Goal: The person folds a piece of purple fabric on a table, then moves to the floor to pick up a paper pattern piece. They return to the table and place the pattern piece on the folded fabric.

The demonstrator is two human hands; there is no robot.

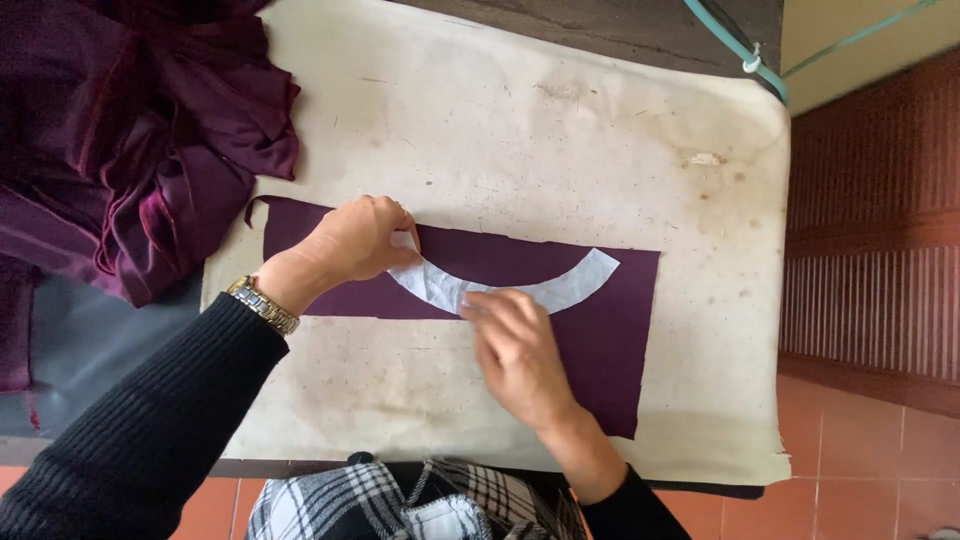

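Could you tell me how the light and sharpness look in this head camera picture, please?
Head view: soft, even daylight with no glare; only faint shadows under the left hand and right hand; the white curved piece and maroon fabric are sharp; the fingertips look slightly smeared; the table cover's edges bow a little.

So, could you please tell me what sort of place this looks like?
Probably a home sewing or tailoring workspace: both hands press a curved white paper pattern piece onto a flat dark purple fabric panel, on a stained cream-covered table, with bunched purple velvet cloth beside it.
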